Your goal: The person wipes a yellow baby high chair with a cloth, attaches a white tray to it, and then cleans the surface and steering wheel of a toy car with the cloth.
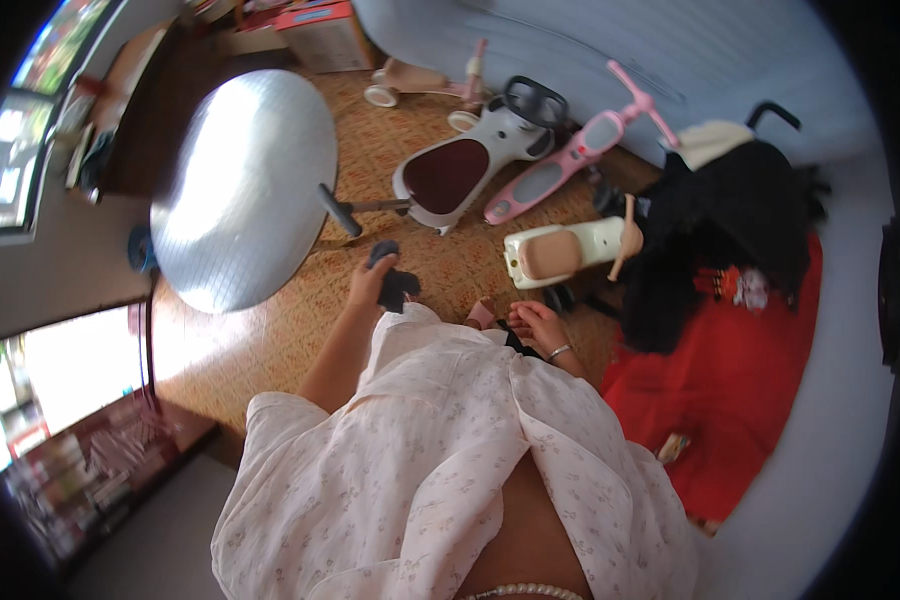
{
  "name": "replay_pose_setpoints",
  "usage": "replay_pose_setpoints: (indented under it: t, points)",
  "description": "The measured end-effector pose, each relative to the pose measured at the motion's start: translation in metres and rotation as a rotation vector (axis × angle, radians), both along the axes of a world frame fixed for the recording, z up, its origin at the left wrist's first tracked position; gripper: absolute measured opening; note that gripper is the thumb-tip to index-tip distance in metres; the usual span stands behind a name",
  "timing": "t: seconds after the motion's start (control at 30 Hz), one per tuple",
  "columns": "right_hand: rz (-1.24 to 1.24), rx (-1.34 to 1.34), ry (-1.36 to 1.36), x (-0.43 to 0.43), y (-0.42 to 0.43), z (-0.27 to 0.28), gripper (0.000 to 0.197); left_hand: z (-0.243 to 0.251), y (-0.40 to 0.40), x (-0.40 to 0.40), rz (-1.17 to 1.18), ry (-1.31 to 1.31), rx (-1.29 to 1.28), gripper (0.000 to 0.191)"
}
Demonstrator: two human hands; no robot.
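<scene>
My left hand (373, 279) is closed around a dark grey item (399, 289) that looks like soft cloth; its exact kind is hard to make out. It hangs over the patterned floor, just beyond the hem of my pale printed garment (420, 390). With its fingers loosely curled, my right hand (538, 324) is beside my lap, and nothing shows in its grasp. Something black (521, 343) lies behind that wrist, partly hidden by the garment. Beyond the right hand stands a cream and tan ride-on toy (562, 253).
A silver-covered round tabletop (251, 195) rises at the left. Ahead are a white ride-on car (450, 176), a pink scooter (562, 169) and a small tricycle (420, 76). To the right, a black stroller (727, 217) stands by a red mat (720, 397) along the wall.
</scene>
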State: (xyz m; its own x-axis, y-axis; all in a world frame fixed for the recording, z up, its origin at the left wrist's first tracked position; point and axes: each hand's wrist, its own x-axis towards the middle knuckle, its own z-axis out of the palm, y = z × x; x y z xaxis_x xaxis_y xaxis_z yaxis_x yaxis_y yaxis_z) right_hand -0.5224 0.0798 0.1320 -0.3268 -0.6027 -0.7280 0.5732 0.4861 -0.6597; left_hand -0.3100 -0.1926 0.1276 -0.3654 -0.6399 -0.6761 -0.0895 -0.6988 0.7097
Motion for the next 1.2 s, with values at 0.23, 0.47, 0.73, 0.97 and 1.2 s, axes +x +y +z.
replay_pose_setpoints:
  t: [0.23,0.47,0.73,0.97,1.2]
  points:
    - [0.387,-0.013,0.075,-0.028,-0.042,-0.003,0.022,0.010,0.064,0.016,0.150,0.057,0.051,0.030]
    - [0.689,-0.200,0.180,0.003,-0.145,0.017,0.025,-0.003,0.079,0.094,0.684,0.015,0.204,0.035]
    - [0.835,-0.119,0.098,0.110,-0.206,-0.001,0.023,-0.003,0.046,0.187,0.929,0.338,0.300,0.057]
    - [0.883,-0.004,0.028,0.188,-0.274,-0.026,0.024,-0.035,0.003,0.308,1.100,0.258,0.200,0.035]
    - [0.915,0.013,0.094,0.213,-0.331,-0.066,0.021,-0.021,-0.016,0.374,1.244,0.133,0.140,0.034]
